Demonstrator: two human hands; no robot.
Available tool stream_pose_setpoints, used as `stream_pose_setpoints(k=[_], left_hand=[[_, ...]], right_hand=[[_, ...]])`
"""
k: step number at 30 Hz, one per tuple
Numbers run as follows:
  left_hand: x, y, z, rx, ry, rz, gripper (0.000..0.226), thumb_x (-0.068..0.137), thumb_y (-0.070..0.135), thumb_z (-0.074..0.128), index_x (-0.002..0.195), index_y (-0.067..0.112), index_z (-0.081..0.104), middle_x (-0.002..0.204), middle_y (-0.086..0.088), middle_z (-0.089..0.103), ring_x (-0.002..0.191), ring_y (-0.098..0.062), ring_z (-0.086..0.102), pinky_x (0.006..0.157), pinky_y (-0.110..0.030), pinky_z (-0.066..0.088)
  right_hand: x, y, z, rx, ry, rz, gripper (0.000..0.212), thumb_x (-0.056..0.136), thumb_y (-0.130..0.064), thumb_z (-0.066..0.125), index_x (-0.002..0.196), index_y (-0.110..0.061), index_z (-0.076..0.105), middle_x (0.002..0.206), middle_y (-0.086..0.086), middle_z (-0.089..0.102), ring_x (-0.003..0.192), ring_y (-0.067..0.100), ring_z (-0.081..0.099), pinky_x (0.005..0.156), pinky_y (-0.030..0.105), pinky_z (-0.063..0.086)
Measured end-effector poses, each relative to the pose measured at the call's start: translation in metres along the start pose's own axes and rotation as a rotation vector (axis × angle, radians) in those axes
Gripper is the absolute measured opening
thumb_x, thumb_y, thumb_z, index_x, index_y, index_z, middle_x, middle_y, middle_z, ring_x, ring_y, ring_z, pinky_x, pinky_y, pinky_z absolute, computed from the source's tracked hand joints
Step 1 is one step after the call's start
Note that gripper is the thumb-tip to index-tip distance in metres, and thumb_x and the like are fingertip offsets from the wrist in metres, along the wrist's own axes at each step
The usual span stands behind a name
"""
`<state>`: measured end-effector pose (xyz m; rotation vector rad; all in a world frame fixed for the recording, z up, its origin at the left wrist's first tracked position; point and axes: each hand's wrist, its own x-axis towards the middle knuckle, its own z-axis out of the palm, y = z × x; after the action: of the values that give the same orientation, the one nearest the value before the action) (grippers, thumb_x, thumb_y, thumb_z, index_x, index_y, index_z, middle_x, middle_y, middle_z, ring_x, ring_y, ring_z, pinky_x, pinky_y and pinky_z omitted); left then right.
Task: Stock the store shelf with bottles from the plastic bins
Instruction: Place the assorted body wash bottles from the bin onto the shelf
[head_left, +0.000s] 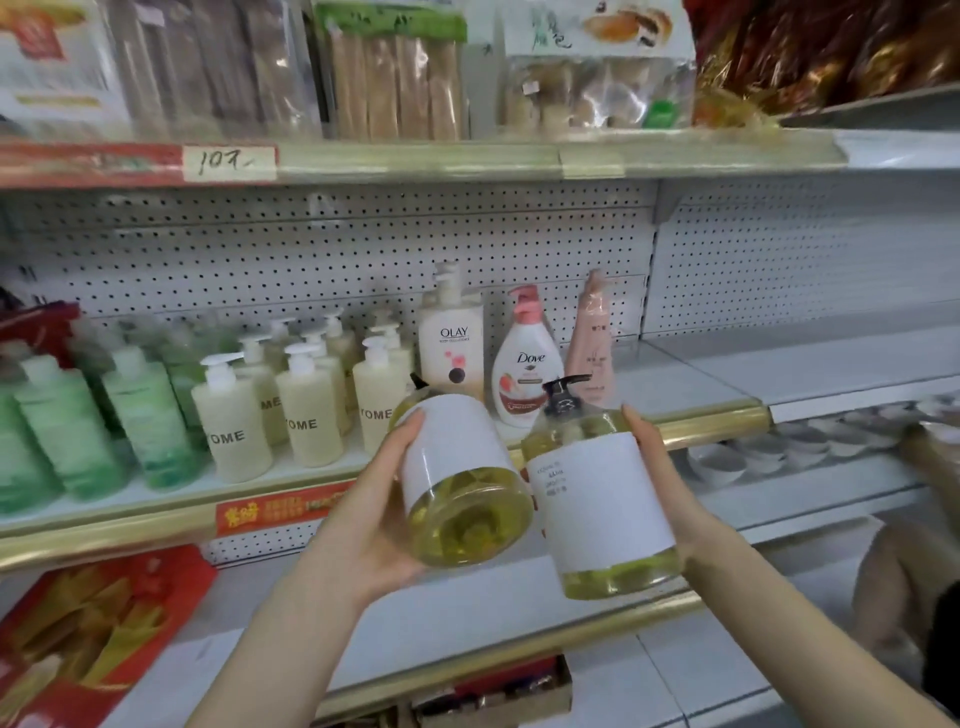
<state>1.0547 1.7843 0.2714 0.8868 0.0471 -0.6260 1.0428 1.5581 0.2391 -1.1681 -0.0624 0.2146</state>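
My left hand (374, 509) grips a clear pump bottle of yellow liquid with a white label (457, 467), tilted so its base faces me. A second yellow pump bottle (602, 493), upright with a black pump, is held by my right hand (660, 467). Both bottles hover in front of the middle shelf (691, 384), just below its gold front rail. On that shelf stand an Olay bottle (451, 338), a Dove bottle (527, 364) and a pink bottle (595, 343). No plastic bin is in view.
Cream "HOME" pump bottles (234, 426) and green bottles (67, 426) fill the shelf's left part. White bowls (779, 447) sit on the lower shelf at right. Packaged snacks (395, 78) line the top shelf. Red packs (88, 639) lie at lower left.
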Motion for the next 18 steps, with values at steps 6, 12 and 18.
stream_pose_setpoints(k=[6, 12, 18], left_hand=[[0.011, 0.015, 0.02, 0.052, 0.065, 0.117, 0.059, 0.072, 0.048, 0.068, 0.119, 0.015, 0.058, 0.102, -0.019, 0.07, 0.089, -0.036, 0.069, 0.073, -0.055, 0.054], [0.045, 0.016, 0.035, 0.072, 0.107, 0.177, 0.059, 0.072, 0.049, 0.068, 0.12, 0.017, 0.059, 0.094, -0.016, 0.071, 0.076, -0.032, 0.07, 0.062, -0.048, 0.055], [0.091, 0.011, 0.073, 0.131, 0.13, 0.317, 0.03, 0.083, 0.045, 0.056, 0.098, 0.019, 0.061, 0.07, -0.007, 0.072, 0.058, -0.021, 0.07, 0.044, -0.039, 0.055]], right_hand=[[0.004, -0.027, -0.007, 0.067, -0.104, -0.044, 0.062, 0.021, -0.057, 0.09, 0.067, -0.018, 0.073, 0.065, 0.005, 0.066, 0.053, 0.019, 0.064, 0.05, 0.022, 0.051], [0.02, -0.054, -0.062, -0.079, -0.093, -0.05, 0.066, 0.019, -0.064, 0.086, 0.065, -0.019, 0.073, 0.065, 0.006, 0.068, 0.054, 0.018, 0.065, 0.048, 0.022, 0.051], [0.058, -0.083, -0.159, -0.318, 0.138, -0.036, 0.061, 0.063, -0.067, 0.06, 0.092, -0.013, 0.06, 0.071, 0.006, 0.069, 0.062, 0.019, 0.068, 0.053, 0.026, 0.053]])
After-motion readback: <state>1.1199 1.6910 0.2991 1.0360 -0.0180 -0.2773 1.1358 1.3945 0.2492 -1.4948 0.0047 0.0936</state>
